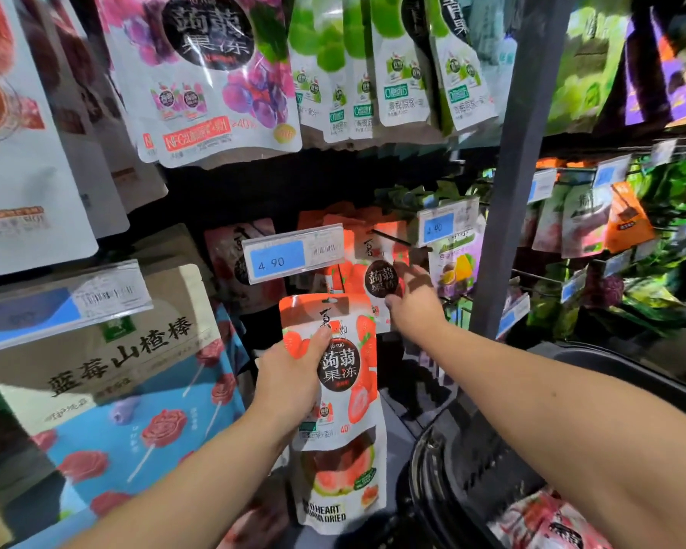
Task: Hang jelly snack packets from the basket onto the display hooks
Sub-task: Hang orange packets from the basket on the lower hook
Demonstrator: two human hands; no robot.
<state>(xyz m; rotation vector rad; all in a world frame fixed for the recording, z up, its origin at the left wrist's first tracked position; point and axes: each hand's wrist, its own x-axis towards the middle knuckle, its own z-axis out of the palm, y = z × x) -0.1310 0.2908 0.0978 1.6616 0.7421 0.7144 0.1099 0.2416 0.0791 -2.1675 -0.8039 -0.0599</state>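
My left hand [294, 374] grips a red and white strawberry jelly packet [347, 350], upright, in front of the lower display row. Higher and to the right, my right hand [410, 299] holds a second strawberry jelly packet [377, 271] by its right edge, thumb on the front. That packet sits at the display hook [391, 236] behind the blue 4.90 price tag [294, 253]; whether it hangs on the hook I cannot tell. The black basket [464, 461] is at the bottom right, with more strawberry packets [547, 525] inside.
Purple grape packets [210, 73] and green packets [389, 65] hang in the row above. Boxes and rose lollipop packs [135, 425] fill the left. A grey upright post [519, 168] stands right of the hooks. A guava packet [341, 481] hangs below my left hand.
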